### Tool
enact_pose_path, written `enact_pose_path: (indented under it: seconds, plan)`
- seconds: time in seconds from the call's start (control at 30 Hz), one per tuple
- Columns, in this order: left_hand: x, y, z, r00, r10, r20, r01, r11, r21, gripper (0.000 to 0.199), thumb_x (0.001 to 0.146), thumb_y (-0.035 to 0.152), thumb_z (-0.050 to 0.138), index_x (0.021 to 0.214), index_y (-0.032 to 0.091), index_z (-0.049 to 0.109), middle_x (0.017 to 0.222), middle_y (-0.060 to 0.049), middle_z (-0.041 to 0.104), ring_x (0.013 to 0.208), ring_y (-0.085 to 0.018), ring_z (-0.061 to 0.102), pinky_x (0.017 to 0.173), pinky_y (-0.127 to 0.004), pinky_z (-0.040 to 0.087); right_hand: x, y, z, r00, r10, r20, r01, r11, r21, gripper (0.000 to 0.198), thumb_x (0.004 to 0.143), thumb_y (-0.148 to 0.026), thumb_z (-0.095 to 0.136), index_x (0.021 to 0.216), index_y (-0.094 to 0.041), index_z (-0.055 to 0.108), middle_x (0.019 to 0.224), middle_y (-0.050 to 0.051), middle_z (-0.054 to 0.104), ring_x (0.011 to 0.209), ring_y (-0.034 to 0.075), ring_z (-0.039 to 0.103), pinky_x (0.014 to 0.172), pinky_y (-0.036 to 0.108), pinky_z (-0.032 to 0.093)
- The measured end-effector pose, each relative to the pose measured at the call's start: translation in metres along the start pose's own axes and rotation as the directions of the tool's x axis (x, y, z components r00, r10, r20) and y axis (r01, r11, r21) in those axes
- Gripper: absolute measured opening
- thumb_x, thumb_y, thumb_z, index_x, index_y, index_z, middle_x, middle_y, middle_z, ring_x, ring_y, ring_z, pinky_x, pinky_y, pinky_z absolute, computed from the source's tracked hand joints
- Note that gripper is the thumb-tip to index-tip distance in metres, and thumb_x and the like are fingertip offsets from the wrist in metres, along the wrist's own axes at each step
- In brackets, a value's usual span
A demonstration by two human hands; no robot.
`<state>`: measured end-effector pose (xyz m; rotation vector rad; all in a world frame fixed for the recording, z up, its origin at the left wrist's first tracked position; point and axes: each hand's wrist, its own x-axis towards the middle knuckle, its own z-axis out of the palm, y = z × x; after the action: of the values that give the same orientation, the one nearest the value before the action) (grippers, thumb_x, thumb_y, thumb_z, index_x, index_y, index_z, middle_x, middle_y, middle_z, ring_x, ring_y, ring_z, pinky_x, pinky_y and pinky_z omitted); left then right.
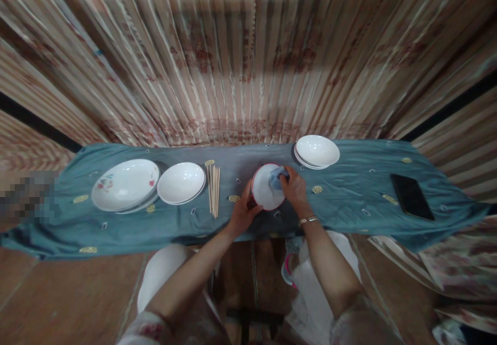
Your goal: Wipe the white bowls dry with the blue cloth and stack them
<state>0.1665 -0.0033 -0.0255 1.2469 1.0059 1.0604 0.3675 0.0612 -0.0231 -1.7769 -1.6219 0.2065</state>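
A white bowl (264,187) with a red rim is tilted toward me over the middle of the table. My left hand (244,209) grips its lower left side, thumb along the rim. In my right hand (295,187) is a bunched light-blue cloth (276,178), pressed against the bowl's inside at the upper right. The right fingers are closed round the cloth. Left of the bowl lie several wooden chopsticks (214,190) side by side. Behind and to the right stands a small stack of white bowls (317,151).
On the left are stacked plates with red flowers (126,184) and a stack of white bowls (181,182). A black phone (411,197) lies at the right. The teal tablecloth (357,195) is wrinkled. A pleated curtain (233,65) hangs right behind the table.
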Motion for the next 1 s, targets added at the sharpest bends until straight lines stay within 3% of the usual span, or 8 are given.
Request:
enact_pose_path:
  seconds: [0.17,0.27,0.43,0.53,0.63,0.8,1.0]
  plan:
    - [-0.003,0.0,-0.001,1.0,0.002,0.021,-0.002,1.0,0.029,0.102,0.076,0.023,0.076,0.164,0.018,0.024,0.126,-0.013,0.074,0.109,-0.027,0.072,0.105,-0.05,0.055,-0.001,0.004,-0.002,0.999,0.03,0.028,-0.029,0.999,-0.015,0.032,0.091,-0.025,0.051,0.118,-0.015,0.065,0.105,0.019,0.079,0.095,0.029,0.074,0.088,0.041,0.058]
    - [-0.005,0.004,-0.007,1.0,0.006,0.006,-0.006,0.998,0.057,0.098,0.073,0.029,0.081,0.159,0.019,0.035,0.13,-0.014,0.072,0.112,-0.029,0.071,0.104,-0.049,0.056,-0.001,0.002,-0.002,1.0,-0.016,0.0,0.016,1.0,0.009,0.034,0.091,-0.024,0.049,0.119,-0.013,0.065,0.107,0.02,0.078,0.096,0.03,0.074,0.09,0.044,0.058]
    - [-0.002,0.01,-0.025,0.996,-0.003,-0.09,0.003,1.0,0.001,0.058,0.076,0.044,0.081,0.126,0.019,0.066,0.116,-0.013,0.076,0.107,-0.03,0.073,0.093,-0.045,0.061,-0.001,-0.008,0.001,0.991,-0.125,-0.05,0.129,0.989,0.074,0.035,0.091,-0.021,0.046,0.119,-0.014,0.065,0.115,0.021,0.077,0.104,0.031,0.074,0.096,0.047,0.058]
    - [0.0,0.008,-0.033,0.989,-0.073,-0.125,0.067,0.996,-0.054,0.047,0.076,0.05,0.079,0.11,0.018,0.07,0.102,-0.01,0.077,0.094,-0.028,0.074,0.077,-0.04,0.064,0.0,-0.017,0.003,0.978,-0.203,-0.054,0.207,0.974,0.093,0.037,0.092,-0.02,0.044,0.122,-0.013,0.064,0.118,0.02,0.076,0.107,0.03,0.073,0.099,0.046,0.057]
    - [0.001,0.006,-0.036,0.984,-0.124,-0.128,0.116,0.991,-0.067,0.05,0.076,0.047,0.08,0.114,0.018,0.069,0.094,-0.007,0.076,0.086,-0.025,0.073,0.072,-0.039,0.065,0.001,-0.023,0.004,0.97,-0.239,-0.049,0.242,0.967,0.081,0.039,0.092,-0.019,0.043,0.125,-0.012,0.064,0.119,0.019,0.076,0.108,0.028,0.072,0.1,0.044,0.056]
    - [0.0,0.004,-0.038,0.988,-0.124,-0.092,0.115,0.989,-0.095,0.06,0.075,0.04,0.08,0.13,0.02,0.068,0.097,-0.007,0.075,0.088,-0.026,0.072,0.075,-0.043,0.066,0.003,-0.025,0.005,0.969,-0.244,-0.029,0.245,0.966,0.076,0.041,0.092,-0.018,0.044,0.127,-0.012,0.064,0.121,0.018,0.076,0.109,0.028,0.072,0.101,0.044,0.056]
    - [0.001,-0.001,-0.04,0.989,-0.11,-0.097,0.095,0.984,-0.148,0.056,0.071,0.041,0.082,0.12,0.017,0.071,0.098,-0.006,0.076,0.079,-0.021,0.071,0.069,-0.039,0.066,0.0,-0.018,0.003,0.977,-0.213,-0.005,0.212,0.974,0.075,0.043,0.092,-0.021,0.045,0.129,-0.009,0.063,0.124,0.021,0.074,0.111,0.03,0.072,0.101,0.046,0.056]
